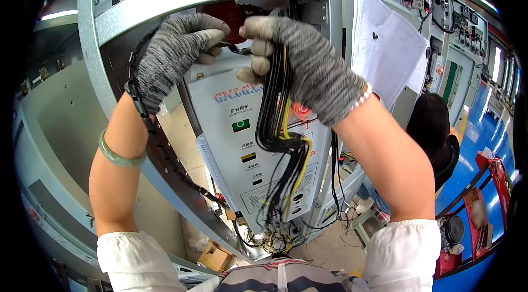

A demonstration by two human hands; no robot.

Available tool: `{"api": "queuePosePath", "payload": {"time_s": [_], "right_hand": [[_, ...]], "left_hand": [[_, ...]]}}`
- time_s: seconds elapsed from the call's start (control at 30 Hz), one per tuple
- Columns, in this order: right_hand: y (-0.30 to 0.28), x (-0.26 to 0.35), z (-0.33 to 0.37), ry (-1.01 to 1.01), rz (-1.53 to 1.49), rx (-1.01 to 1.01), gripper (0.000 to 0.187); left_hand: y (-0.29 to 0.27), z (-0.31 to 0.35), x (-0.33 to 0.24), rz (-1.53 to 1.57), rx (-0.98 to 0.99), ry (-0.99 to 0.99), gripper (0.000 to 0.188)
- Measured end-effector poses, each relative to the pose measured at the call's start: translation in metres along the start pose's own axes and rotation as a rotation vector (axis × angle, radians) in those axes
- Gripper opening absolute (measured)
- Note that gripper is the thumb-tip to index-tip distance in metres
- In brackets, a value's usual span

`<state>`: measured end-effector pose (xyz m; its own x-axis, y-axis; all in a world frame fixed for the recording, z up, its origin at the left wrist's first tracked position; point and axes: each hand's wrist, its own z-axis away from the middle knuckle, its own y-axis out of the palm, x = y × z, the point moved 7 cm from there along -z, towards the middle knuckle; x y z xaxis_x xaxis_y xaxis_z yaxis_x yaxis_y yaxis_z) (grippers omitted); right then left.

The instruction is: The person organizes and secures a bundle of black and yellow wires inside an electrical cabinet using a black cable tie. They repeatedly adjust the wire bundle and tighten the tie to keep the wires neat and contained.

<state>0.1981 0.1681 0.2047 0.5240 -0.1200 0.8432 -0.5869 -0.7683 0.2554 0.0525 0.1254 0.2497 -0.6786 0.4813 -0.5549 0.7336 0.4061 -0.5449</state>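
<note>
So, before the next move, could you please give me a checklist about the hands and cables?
1. Left hand and right hand gloved: ok.
2. Dark wire between the hands: ok, left fingers pinch it.
3. Cable bundle gripped by the right hand: cannot tell, partly hidden.
4. Lower wires tidy: not ok, tangled.
5. Jewellery off: not ok, green bangle and beaded bracelet worn.
6. Power off: cannot tell from the white panel.
</note>
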Motion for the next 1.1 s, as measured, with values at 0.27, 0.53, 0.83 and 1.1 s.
{"api": "queuePosePath", "payload": {"time_s": [0.27, 0.53, 0.83, 1.1], "right_hand": [[-0.006, 0.04, -0.017, -0.06, 0.716, -0.054, 0.035], [-0.017, 0.043, 0.003, -0.403, 1.842, 0.317, 0.019], [-0.066, 0.098, 0.004, -0.63, 2.466, -0.21, 0.029], [-0.033, 0.128, -0.024, -0.421, 1.4, -0.171, 0.04]], "left_hand": [[0.083, 0.031, 0.012, 0.664, 0.441, -0.102, 0.044], [0.1, 0.03, 0.002, 0.931, 0.424, 0.046, 0.054], [0.085, 0.041, 0.001, 0.466, 0.587, 0.127, 0.038], [0.032, 0.059, 0.007, -0.358, 0.559, -0.145, 0.026]]}}
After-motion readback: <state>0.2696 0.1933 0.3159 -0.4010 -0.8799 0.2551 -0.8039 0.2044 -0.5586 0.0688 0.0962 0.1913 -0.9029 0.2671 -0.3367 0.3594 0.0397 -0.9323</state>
